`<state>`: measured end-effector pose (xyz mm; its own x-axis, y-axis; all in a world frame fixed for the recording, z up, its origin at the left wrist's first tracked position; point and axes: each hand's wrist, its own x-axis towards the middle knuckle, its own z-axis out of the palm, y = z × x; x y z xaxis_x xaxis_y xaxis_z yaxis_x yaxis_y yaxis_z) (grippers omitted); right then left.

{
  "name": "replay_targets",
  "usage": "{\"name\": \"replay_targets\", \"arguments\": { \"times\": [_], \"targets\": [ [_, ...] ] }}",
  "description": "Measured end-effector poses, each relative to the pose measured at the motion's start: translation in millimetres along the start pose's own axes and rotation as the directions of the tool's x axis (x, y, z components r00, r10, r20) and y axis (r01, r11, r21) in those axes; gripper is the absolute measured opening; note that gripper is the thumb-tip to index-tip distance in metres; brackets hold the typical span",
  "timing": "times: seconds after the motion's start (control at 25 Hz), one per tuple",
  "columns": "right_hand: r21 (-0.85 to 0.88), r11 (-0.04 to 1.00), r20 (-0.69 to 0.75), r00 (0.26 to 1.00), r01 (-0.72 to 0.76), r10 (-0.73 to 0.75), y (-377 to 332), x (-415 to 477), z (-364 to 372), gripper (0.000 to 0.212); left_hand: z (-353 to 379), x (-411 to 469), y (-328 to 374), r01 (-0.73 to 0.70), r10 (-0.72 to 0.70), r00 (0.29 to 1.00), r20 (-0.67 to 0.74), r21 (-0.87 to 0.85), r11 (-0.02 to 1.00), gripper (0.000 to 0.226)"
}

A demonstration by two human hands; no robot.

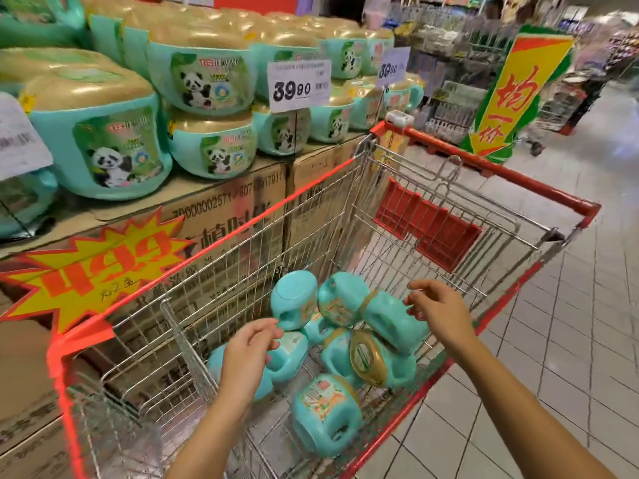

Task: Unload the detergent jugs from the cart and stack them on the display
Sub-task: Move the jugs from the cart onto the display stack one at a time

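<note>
Several teal detergent jugs [345, 340] lie piled in the bottom of a red-rimmed wire cart [484, 281]. One jug with an orange label [325, 413] lies nearest me. My left hand [247, 350] hovers over the left jugs with relaxed, slightly curled fingers and holds nothing. Over the right-hand jug [394, 319] my right hand [437, 309] hangs with loose fingers, also without anything in it. On the left, the display [214, 198] of cardboard boxes carries stacked teal jugs with panda labels [103, 146].
Price cards reading 39.80 [299, 85] stand among the displayed jugs. A yellow-and-red starburst sign [93, 267] hangs on the boxes. A yellow banner [515, 95] and wire racks stand beyond the cart handle. Tiled aisle floor [570, 357] lies to the right.
</note>
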<state>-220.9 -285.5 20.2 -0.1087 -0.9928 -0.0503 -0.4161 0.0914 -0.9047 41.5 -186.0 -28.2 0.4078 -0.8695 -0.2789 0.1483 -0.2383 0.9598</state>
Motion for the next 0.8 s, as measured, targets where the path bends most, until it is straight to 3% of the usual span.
{"name": "replay_targets", "arguments": {
  "times": [0.16, 0.28, 0.52, 0.64, 0.8],
  "targets": [
    [-0.11, 0.985, 0.026, 0.99, -0.133, 0.136, 32, 73, 3, 0.014, 32, 37, -22, 0.127, -0.128, 0.992, 0.014, 0.053, 0.99, 0.018],
    [-0.247, 0.948, 0.16, 0.956, -0.203, 0.246, 61, 119, 12, 0.009, 62, 54, -44, 0.226, -0.226, 0.974, -0.002, 0.075, 0.971, 0.015],
    [-0.662, 0.75, 0.405, 0.843, 0.001, 0.355, 122, 185, 42, 0.04, 109, 81, -74, 0.349, -0.335, 0.931, -0.146, 0.089, 0.933, 0.017],
    [-0.704, 0.705, 0.499, 0.762, 0.079, 0.413, 147, 191, 58, 0.04, 123, 81, -84, 0.413, -0.388, 0.891, -0.233, 0.064, 0.909, 0.014],
    [-0.734, 0.675, 0.508, 0.718, 0.072, 0.476, 178, 188, 70, 0.044, 140, 67, -93, 0.468, -0.452, 0.852, -0.262, -0.005, 0.884, 0.01]
  ]
}}
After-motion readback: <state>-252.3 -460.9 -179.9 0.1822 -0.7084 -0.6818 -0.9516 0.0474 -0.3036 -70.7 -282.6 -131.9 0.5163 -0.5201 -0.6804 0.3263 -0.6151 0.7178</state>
